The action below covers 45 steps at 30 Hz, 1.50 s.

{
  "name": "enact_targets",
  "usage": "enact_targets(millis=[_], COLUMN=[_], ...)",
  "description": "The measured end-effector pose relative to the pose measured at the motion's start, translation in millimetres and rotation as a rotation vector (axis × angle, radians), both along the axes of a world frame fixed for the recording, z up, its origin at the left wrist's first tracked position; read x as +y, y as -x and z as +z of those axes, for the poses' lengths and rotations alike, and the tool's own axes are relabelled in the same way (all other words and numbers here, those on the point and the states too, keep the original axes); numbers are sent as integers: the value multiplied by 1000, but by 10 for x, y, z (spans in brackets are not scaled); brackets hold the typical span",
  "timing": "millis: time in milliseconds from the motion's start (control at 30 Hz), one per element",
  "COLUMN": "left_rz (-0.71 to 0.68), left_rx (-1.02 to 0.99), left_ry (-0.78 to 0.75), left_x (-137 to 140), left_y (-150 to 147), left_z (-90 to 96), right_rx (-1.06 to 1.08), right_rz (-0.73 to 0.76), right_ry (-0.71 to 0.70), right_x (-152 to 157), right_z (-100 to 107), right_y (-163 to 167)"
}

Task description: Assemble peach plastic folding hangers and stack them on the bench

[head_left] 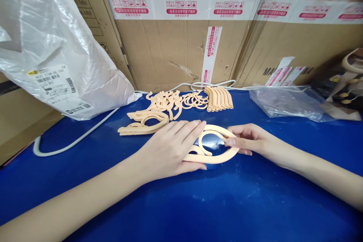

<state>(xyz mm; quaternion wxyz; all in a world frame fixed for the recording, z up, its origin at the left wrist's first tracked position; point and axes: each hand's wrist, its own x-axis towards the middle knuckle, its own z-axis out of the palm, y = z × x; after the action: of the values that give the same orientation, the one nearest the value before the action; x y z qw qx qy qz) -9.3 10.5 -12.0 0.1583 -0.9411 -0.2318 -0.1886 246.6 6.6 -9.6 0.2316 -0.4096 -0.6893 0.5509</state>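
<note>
Between my two hands is a cream plastic folding hanger [218, 157], folded into a rounded loop with its hook curled inside. My left hand [177, 145] wraps over its left end, with the thumb below, and hides that part. At the right end my right hand [248, 140] pinches the curved rim between thumb and fingers. Just behind my left hand lie folded cream hangers [144, 130]. Farther back are a heap of loose cream hook pieces [163, 102] and a neat row of curved cream arm pieces [219, 99].
The blue table [181, 211] backs onto taped cardboard boxes [170, 45]. A large white plastic bag [65, 56] with a label leans at the left. A pale cable [82, 136] runs along the table. Clear plastic wrapping [286, 102] lies at the back right, beside a dark bag with cream pieces [351, 90].
</note>
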Motion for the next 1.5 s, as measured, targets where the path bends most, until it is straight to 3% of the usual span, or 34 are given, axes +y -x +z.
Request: enact_targets(millis=[133,300,433,533,600,733,900,1500], left_rz=[47,139,221,243,273,388,406,366], left_rx=[-29,-13,-44,-93,-141,-167,-130,-121], left_ry=[154,257,335,397,431,574,656,639], left_x=[-53,-104,17,187,292,416,487,503], left_y=[-32,-25,215,526,733,1020,1158,1241], left_z=[35,218,428,503,498,414,291,194], right_rx=[-18,-19,-246,-461,-549,-634,-653,-646], right_rz=[17,-23,-44,35,103,170,178,184], right_ry=[-18,-187,-473,-756,-841,-838,-834,-831], right_x=[4,-8,0,23,36,46,54,68], right_z=[1,23,37,13,-14,-43,-37,-46], right_y=[2,-25,-60,-66,-62,-47,-42,-54])
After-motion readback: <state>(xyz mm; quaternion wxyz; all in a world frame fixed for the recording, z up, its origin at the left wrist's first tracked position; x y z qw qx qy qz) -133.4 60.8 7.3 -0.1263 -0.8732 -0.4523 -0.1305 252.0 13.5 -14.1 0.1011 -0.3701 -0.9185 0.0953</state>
